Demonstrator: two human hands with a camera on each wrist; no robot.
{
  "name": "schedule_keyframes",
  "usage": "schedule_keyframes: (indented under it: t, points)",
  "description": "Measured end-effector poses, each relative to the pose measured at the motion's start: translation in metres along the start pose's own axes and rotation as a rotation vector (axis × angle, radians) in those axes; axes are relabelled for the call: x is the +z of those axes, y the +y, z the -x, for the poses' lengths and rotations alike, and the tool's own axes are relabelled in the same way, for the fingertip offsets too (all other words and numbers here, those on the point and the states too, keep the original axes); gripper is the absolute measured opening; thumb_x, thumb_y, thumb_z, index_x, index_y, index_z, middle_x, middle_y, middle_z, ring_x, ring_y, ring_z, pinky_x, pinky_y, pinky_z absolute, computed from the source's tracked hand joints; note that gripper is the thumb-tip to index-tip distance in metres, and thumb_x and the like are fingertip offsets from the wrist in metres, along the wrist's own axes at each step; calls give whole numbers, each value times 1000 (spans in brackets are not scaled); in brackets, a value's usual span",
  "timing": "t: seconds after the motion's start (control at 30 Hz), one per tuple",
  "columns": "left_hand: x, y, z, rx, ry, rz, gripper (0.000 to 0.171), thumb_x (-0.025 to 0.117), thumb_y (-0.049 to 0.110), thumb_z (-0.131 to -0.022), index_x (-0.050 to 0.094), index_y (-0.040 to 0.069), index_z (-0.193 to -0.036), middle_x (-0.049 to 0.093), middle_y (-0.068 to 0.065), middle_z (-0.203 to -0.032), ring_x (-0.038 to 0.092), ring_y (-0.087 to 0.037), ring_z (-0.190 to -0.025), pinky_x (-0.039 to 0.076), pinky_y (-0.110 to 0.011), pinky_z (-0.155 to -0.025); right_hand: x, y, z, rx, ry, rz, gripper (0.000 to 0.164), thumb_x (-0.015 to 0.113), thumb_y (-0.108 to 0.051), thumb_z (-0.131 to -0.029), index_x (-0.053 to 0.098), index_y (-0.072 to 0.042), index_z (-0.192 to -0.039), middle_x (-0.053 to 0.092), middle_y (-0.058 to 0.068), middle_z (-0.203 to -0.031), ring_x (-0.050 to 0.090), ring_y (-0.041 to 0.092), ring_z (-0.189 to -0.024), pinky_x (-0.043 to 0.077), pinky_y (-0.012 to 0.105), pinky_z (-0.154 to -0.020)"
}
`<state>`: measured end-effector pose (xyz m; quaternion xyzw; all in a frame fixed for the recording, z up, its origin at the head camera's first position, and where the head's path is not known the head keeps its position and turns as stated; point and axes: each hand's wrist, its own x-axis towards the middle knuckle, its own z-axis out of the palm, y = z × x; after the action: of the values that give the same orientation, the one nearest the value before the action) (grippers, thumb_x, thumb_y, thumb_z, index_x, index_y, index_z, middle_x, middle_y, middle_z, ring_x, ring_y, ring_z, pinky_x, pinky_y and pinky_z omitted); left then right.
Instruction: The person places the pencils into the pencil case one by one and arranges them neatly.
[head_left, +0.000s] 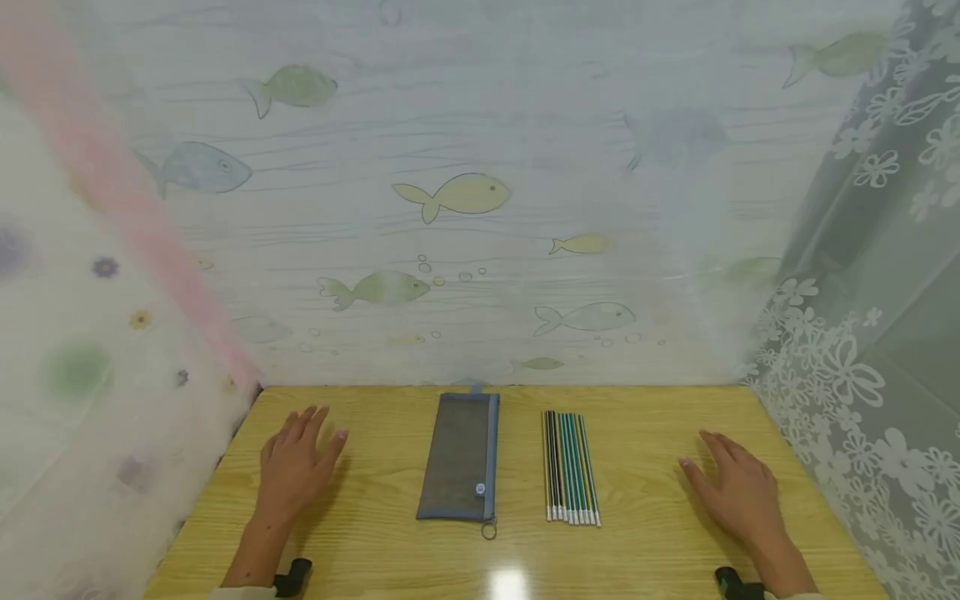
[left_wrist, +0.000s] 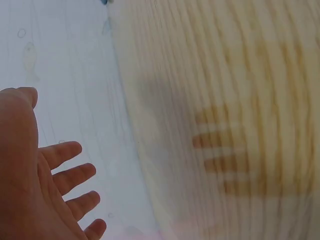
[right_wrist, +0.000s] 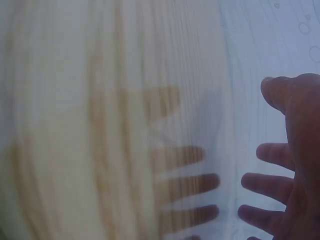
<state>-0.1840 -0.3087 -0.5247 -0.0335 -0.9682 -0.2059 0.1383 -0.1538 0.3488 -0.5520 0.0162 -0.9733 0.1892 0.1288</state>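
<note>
A flat grey mesh zip pouch (head_left: pixel 459 457) with blue edging and a ring on its zip lies in the middle of the wooden table. To its right, a row of striped pencils (head_left: pixel 570 467), some dark, some teal, lies side by side with the white eraser ends toward me. My left hand (head_left: pixel 296 462) is over the table left of the pouch, its fingers spread and holding nothing. On the far right, my right hand (head_left: pixel 738 492) is over the table with relaxed, parted fingers, also holding nothing. Both wrist views show the hands' reflections on the glossy tabletop.
The wooden table (head_left: pixel 375 558) ends at a pale curtain (head_left: pixel 480 275) printed with fish at the back. A flowered sheet (head_left: pixel 112 400) hangs along the left side, and a white-flowered lace curtain (head_left: pixel 847 375) along the right.
</note>
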Motion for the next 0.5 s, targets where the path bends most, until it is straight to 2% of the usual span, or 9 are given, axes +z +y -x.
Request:
schedule_keyframes:
  t: [0.17, 0.3, 0.5]
  points:
    - [5, 2, -1, 22, 29, 14, 67, 53, 48, -110, 48, 0, -155, 46, -28, -157, 39, -54, -145, 32, -77, -109, 1, -4, -1, -28, 30, 3, 62, 66, -42, -104, 58, 4, -144, 57, 35, -140, 57, 61, -118, 45, 76, -91]
    - [10, 6, -1, 60, 67, 41, 61, 58, 42, -109, 53, -3, -150, 53, -29, -149, 49, -53, -136, 41, -73, -106, 3, -7, -1, -32, 20, -5, 62, 67, -42, -103, 59, 4, -144, 58, 35, -140, 57, 60, -117, 47, 75, -89]
    - [14, 14, -2, 55, 59, 83, 61, 58, 45, -109, 55, -2, -148, 55, -28, -147, 49, -52, -136, 39, -71, -109, 5, -13, -2, -23, -14, -14, 61, 65, -43, -105, 59, 3, -145, 58, 34, -139, 58, 60, -116, 48, 75, -86]
